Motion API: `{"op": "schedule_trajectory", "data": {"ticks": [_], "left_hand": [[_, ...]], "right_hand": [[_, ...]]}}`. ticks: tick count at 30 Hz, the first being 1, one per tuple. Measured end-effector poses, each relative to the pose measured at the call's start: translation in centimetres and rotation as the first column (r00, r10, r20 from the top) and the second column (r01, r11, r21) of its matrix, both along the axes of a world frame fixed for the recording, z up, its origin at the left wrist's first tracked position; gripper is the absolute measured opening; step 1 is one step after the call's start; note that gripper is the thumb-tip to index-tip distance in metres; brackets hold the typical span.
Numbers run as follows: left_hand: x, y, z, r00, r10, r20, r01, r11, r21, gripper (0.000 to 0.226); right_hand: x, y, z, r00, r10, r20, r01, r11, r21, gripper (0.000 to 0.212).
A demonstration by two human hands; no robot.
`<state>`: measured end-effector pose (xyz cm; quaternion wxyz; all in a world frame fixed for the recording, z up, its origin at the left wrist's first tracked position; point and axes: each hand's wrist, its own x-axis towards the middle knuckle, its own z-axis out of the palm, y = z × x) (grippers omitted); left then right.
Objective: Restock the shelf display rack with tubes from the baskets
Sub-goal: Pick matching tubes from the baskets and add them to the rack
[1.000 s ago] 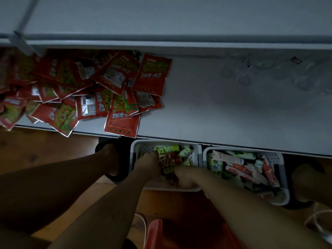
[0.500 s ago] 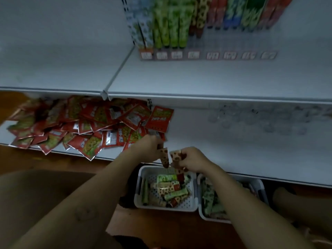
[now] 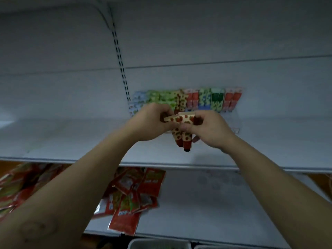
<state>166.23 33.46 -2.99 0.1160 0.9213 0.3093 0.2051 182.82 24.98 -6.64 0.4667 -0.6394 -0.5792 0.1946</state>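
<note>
Item: strawberry-print tubes (image 3: 181, 119), small bunch, cream w/ red fruit pattern; some lie crosswise on top, at least two hang caps-down, dark red caps lowest. Pos.: held in mid-air above the upper shelf (image 3: 71, 139), in front of the display rack (image 3: 235, 130), not yet in it. L hand (image 3: 151, 122): fingers curled round the bunch's left end. R hand (image 3: 211, 131): fingers curled round its right end. Both hands are clamped on the bunch and close together. Display rack: at back of upper shelf, against rear panel. Racked tubes (image 3: 203, 99): upright rows, left to right pale blue, green, strawberry-print, red, blue-green, dark green, red; labels along rack front too blurred to read. Lower shelf (image 3: 224, 203): heap of red sachets (image 3: 143, 187) at left, reaching the front edge. Basket (image 3: 158, 244): white rim only, at bottom edge below lower shelf; contents hardly show.
</note>
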Motion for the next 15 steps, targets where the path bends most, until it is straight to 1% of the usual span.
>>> {"op": "schedule_trajectory", "data": {"ticks": [2,4,6,10,13,15], "left_hand": [[1.4,0.7,1.3,1.000,0.000,0.026,-0.001,0.999,0.044,0.016],[2.5,1.8,2.3,0.999,0.000,0.050,-0.004,0.996,0.084,0.012],[3.3,3.0,3.1,0.995,0.005,0.100,-0.014,0.996,0.084,0.005],[4.8,5.4,3.8,0.976,0.028,0.217,-0.046,0.996,0.079,0.009],[6.5,7.2,3.3,0.974,0.052,0.222,-0.078,0.991,0.110,0.008],[7.7,8.3,2.7,0.977,0.060,0.203,-0.091,0.985,0.148,0.011]], "right_hand": [[1.2,1.2,1.4,0.999,-0.025,0.026,0.024,0.998,0.053,0.025],[2.3,2.4,2.1,0.995,-0.077,0.062,0.071,0.993,0.096,0.025],[3.6,3.7,2.7,0.983,-0.145,0.112,0.129,0.981,0.145,0.024],[6.2,6.5,2.8,0.978,-0.193,0.075,0.173,0.961,0.214,0.014],[8.0,8.7,2.1,0.974,-0.216,0.064,0.196,0.953,0.231,0.012],[8.8,10.3,1.3,0.973,-0.219,0.079,0.199,0.959,0.203,0.014]]}}
